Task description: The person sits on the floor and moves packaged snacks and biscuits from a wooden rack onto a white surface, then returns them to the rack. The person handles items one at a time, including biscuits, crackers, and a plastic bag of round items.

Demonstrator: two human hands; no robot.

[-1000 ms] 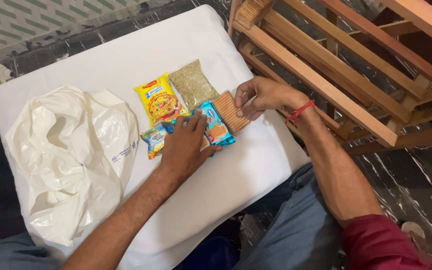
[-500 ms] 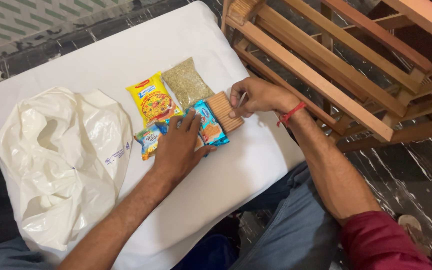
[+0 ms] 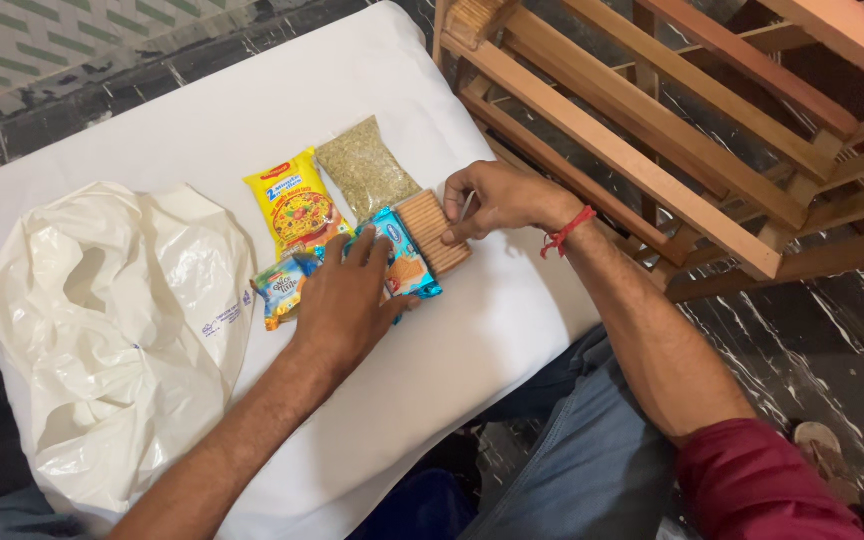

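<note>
Biscuits (image 3: 434, 232) lie on desk (image 3: 252, 110), right of blue packet (image 3: 402, 262), long axis slanting away. Right hand (image 3: 497, 200) nearer, fingertips pinching biscuits. Left hand (image 3: 344, 300) flat, open, pressing blue packet.

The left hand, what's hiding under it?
The left hand lies flat on a blue biscuit packet and a small snack packet, whose ends stick out. Their middles are covered, and whether anything else lies beneath cannot be seen.

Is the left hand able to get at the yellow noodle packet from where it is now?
Probably yes. The left hand lies flat on the blue packets, and the noodle packet lies just beyond its fingertips with nothing over it.
</note>
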